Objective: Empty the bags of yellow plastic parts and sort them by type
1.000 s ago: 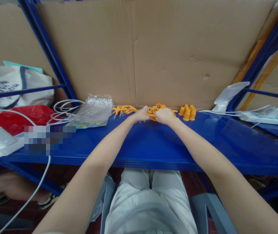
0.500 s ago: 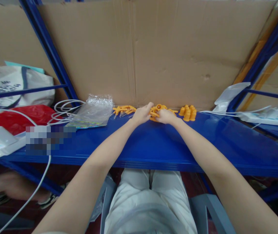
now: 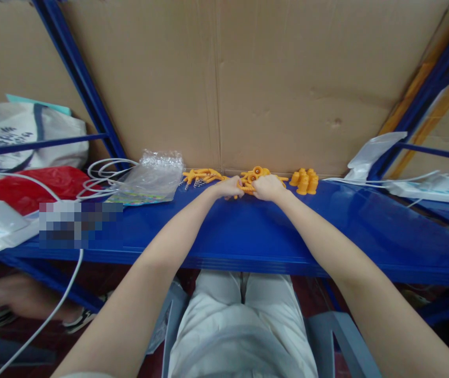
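Note:
Both hands meet over a heap of orange plastic pieces [image 3: 259,172] at the back of the blue shelf. My left hand [image 3: 230,187] is closed, with orange showing at its fingertips. Beside it, my right hand [image 3: 268,188] is curled over part of the heap, its fingers closed on an orange piece. Exactly what each hand grips is partly hidden by the fingers. To the left lie thin, branching orange pieces with small metal chains [image 3: 203,176]. On the right stands a cluster of orange bell-shaped pieces [image 3: 305,181].
A clear plastic bag [image 3: 156,178] and coiled white cable [image 3: 102,173] lie left, near a red bag [image 3: 47,184] and white power strip [image 3: 12,231]. Cardboard [image 3: 287,89] walls the back. Blue uprights [image 3: 78,79] frame the sides. Another person's leg [image 3: 23,299] shows below left.
My left hand has turned and lowered slightly, its raised thumb now down by the orange pieces. My right hand stays nearly in place on the heap.

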